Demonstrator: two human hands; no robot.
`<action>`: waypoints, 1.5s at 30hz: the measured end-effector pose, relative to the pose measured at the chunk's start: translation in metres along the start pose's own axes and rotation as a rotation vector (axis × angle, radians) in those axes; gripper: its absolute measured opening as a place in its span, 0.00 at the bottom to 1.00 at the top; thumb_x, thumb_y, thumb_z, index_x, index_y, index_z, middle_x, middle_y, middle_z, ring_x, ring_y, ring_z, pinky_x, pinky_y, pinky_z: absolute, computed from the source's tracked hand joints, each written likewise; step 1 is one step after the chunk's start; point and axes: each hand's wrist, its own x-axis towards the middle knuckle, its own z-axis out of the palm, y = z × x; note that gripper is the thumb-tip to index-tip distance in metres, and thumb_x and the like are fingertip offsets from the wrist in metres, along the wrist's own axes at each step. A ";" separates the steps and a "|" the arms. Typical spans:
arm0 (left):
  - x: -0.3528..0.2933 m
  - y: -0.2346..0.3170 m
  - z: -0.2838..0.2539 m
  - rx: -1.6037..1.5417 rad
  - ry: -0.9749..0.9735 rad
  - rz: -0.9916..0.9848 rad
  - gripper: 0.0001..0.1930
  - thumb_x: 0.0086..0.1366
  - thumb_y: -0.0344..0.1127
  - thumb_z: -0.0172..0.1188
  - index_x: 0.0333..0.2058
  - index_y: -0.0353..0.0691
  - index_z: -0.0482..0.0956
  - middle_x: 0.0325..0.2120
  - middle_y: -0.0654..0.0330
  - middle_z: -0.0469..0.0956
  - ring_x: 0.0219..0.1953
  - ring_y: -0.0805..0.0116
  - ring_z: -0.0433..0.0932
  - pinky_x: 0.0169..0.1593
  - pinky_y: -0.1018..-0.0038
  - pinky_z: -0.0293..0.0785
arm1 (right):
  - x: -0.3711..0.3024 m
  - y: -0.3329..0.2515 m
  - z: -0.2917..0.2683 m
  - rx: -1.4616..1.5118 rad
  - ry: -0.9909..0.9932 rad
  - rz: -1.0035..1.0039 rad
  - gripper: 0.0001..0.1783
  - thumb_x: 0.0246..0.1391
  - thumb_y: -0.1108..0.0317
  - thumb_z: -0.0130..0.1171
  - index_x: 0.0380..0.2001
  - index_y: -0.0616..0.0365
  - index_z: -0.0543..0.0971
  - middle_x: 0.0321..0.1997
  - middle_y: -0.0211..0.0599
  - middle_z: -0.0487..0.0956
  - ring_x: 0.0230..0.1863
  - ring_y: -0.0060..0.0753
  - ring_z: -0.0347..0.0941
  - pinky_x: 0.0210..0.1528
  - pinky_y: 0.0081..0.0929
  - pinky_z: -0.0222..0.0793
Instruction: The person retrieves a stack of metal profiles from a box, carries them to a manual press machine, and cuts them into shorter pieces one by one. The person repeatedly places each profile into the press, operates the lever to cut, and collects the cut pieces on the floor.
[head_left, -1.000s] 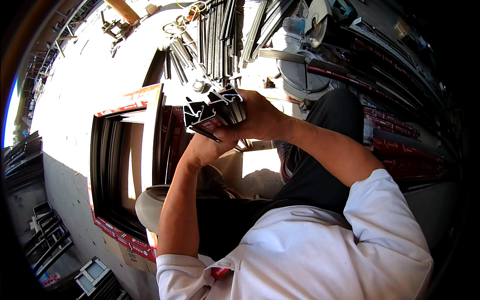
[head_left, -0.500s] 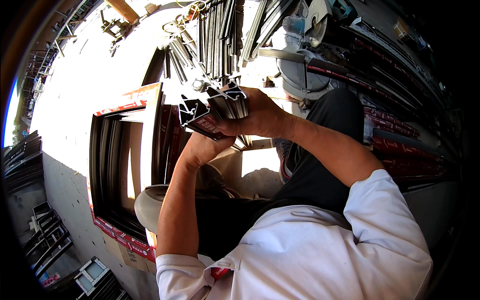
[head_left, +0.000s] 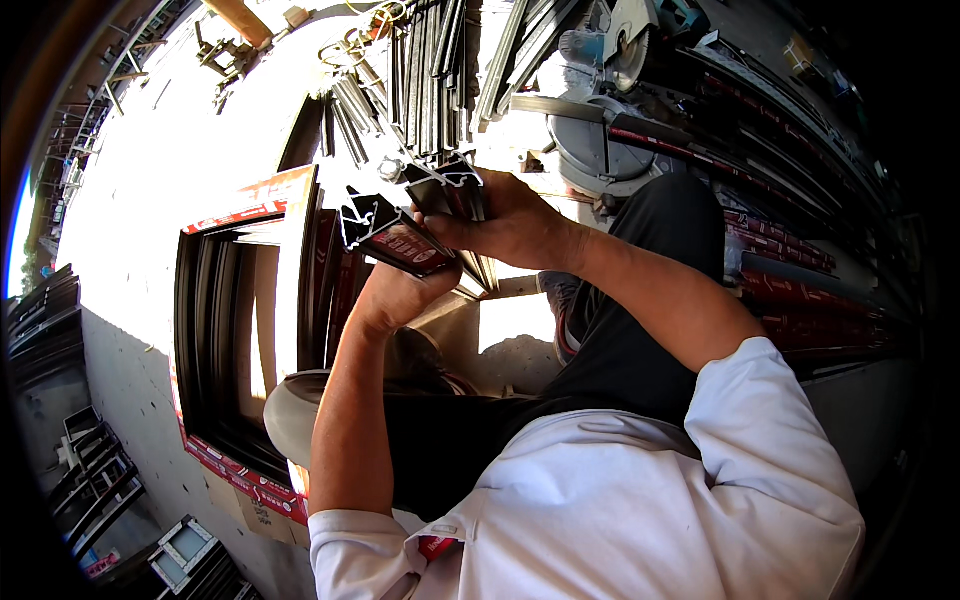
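My left hand point(head_left: 395, 295) grips from below a short dark aluminium profile piece point(head_left: 385, 235) with a red-and-white film on its side. My right hand point(head_left: 510, 225) is closed over a second dark profile piece point(head_left: 450, 190) and presses it against the first one, their cut ends meeting in front of me. Both forearms come up from my white sleeves. The fingertips of both hands are partly hidden behind the profiles.
A dark window frame point(head_left: 215, 340) with red film lies on the bright floor at left. Several long profiles point(head_left: 430, 70) are stacked ahead. A circular chop saw point(head_left: 610, 100) stands at upper right, beside racks of wrapped profiles point(head_left: 800, 280). More frames point(head_left: 90, 470) lie at lower left.
The two profile pieces have shifted slightly in my hands, the left piece tilting and closing in on the right one. My arms stay in nearly the same place.
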 end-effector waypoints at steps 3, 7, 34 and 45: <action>-0.001 0.000 -0.001 0.009 0.003 0.000 0.17 0.52 0.28 0.65 0.42 0.35 0.77 0.30 0.59 0.78 0.33 0.66 0.74 0.40 0.65 0.74 | 0.000 -0.001 0.001 -0.001 0.005 -0.001 0.19 0.68 0.60 0.65 0.55 0.60 0.78 0.47 0.31 0.84 0.49 0.21 0.79 0.53 0.26 0.77; 0.000 -0.002 -0.002 0.043 0.009 0.020 0.15 0.52 0.27 0.65 0.41 0.36 0.77 0.31 0.59 0.78 0.34 0.65 0.75 0.40 0.66 0.74 | 0.001 -0.004 0.001 -0.088 0.013 0.003 0.19 0.69 0.59 0.65 0.55 0.60 0.78 0.47 0.32 0.84 0.48 0.22 0.79 0.53 0.26 0.77; -0.006 -0.025 -0.013 -0.178 -0.057 -0.060 0.23 0.65 0.24 0.61 0.59 0.35 0.74 0.53 0.56 0.80 0.60 0.63 0.78 0.64 0.66 0.73 | 0.002 -0.003 -0.013 -0.289 0.200 -0.236 0.20 0.69 0.49 0.63 0.39 0.57 0.78 0.27 0.32 0.75 0.31 0.27 0.71 0.38 0.33 0.71; -0.005 -0.023 -0.011 -0.129 -0.075 -0.045 0.27 0.65 0.26 0.61 0.63 0.34 0.72 0.54 0.54 0.80 0.60 0.61 0.78 0.65 0.64 0.72 | 0.003 -0.001 -0.018 -0.270 0.175 -0.131 0.21 0.68 0.50 0.64 0.40 0.59 0.78 0.28 0.30 0.77 0.31 0.24 0.70 0.38 0.32 0.71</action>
